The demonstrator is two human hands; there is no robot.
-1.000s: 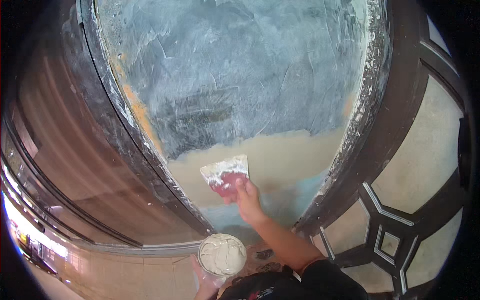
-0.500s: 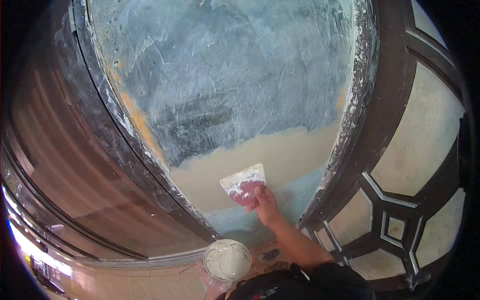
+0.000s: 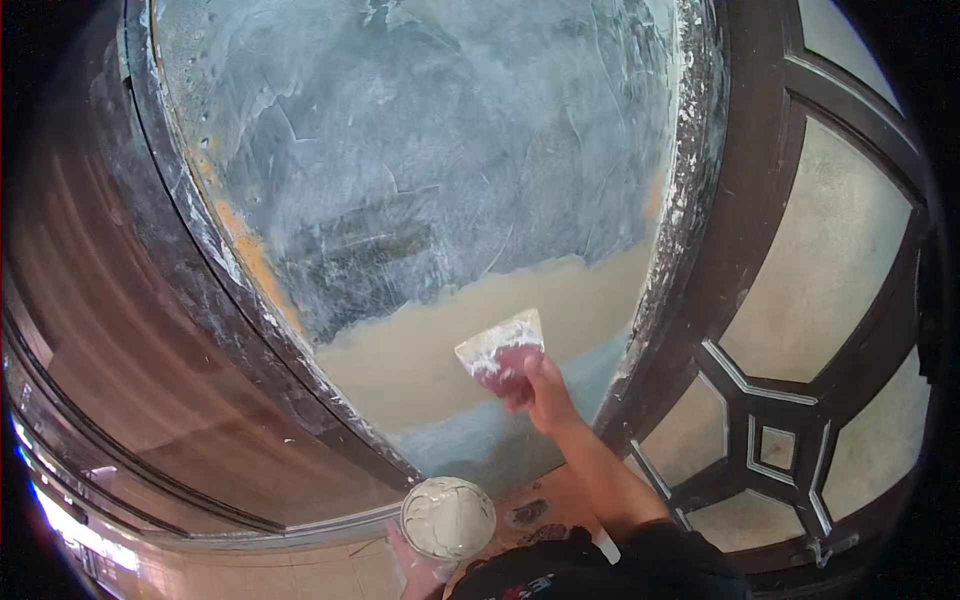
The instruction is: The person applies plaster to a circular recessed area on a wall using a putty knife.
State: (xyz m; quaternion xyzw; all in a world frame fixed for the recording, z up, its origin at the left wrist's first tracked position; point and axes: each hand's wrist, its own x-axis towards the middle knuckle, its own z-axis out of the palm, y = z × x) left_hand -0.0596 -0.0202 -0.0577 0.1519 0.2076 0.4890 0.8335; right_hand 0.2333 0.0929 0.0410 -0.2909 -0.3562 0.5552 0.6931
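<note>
Head view: my right fingers [image 3: 541, 374] are clamped on a red putty knife [image 3: 505, 354] before the beige band [image 3: 400, 368] on the blue-grey wall [image 3: 450, 130]; my left fingers [image 3: 406, 548] grip the tub [image 3: 404, 528] of pale paste [image 3: 450, 514] below. A loosened left grip could tip it; too steep a blade could gouge the band.

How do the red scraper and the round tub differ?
The scraper is flat and broadens toward its pale edge; the tub is round. The scraper is merely smeared with white; the tub is filled with cream paste. The scraper appears mostly against the beige band; the tub shows lower in view. Both are being held.
</note>
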